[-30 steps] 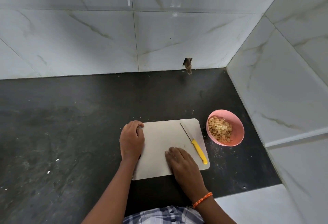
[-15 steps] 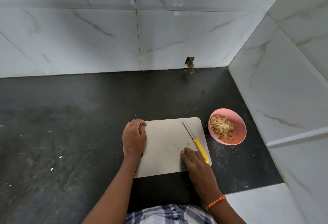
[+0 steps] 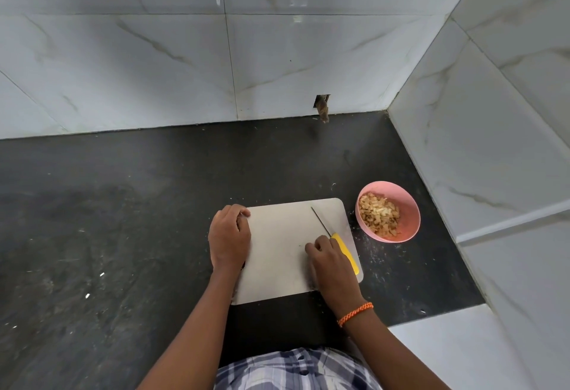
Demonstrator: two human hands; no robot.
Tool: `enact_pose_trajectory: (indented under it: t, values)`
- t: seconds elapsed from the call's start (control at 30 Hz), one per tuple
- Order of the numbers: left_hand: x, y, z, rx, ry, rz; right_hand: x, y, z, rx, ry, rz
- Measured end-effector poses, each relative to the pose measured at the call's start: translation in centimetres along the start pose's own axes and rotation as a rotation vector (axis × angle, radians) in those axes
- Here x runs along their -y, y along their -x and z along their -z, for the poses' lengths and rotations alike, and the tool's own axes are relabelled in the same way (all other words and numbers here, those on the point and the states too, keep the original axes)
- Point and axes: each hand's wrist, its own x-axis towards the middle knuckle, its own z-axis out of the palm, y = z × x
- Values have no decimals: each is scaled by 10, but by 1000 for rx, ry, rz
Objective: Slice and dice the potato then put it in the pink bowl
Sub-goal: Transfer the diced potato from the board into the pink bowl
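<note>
Head view: diced potato (image 3: 380, 217) sits piled in the pink bowl (image 3: 410, 223), on the dark counter (image 3: 123, 204) just right of the board (image 3: 277, 250). Knife (image 3: 334, 239) lies on the board's right side, blade pointing away, yellow handle toward the person. Right hand (image 3: 331, 263) rests over the handle's near part, fingers bent down onto it; whether they grip it or only touch, cannot tell. Left hand (image 3: 229, 237) curls over the board's left edge, holding it. Orange bracelet (image 3: 354, 314) on right wrist. Small scraps dot the counter beside the bowl. Marble tile walls (image 3: 154, 50) behind and right. Checked shirt (image 3: 296, 369) at bottom.
</note>
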Motion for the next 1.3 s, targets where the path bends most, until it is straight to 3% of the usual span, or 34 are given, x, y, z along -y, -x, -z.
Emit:
enact_pose_trajectory:
  t: [0.33,0.47,0.57,0.63,0.8,1.03,1.13,1.23,1.3]
  values:
    - [1,1,1,6,6,-12,-1,-32,32,-176,-381,-161]
    - [1,0,0,4,1,-11,-22,-35,63,-434,-482,-252]
    - [1,0,0,2,-4,-16,-46,-32,80,-700,-430,-375]
    - [2,0,0,1,-3,-19,-62,-28,82,-768,-376,-398]
    - [2,-1,0,5,-12,-19,-87,-28,73,-501,-290,-533]
    - [1,0,1,-2,-7,-28,-78,-28,78,-549,-270,-496]
    - [0,-1,1,-5,-8,-23,-56,-27,75,-498,-277,-378]
    - [0,0,1,-6,-4,-18,-31,-19,55,-322,-329,-160]
    - [0,-1,0,-5,-2,-15,-21,-13,37,-200,-339,-141]
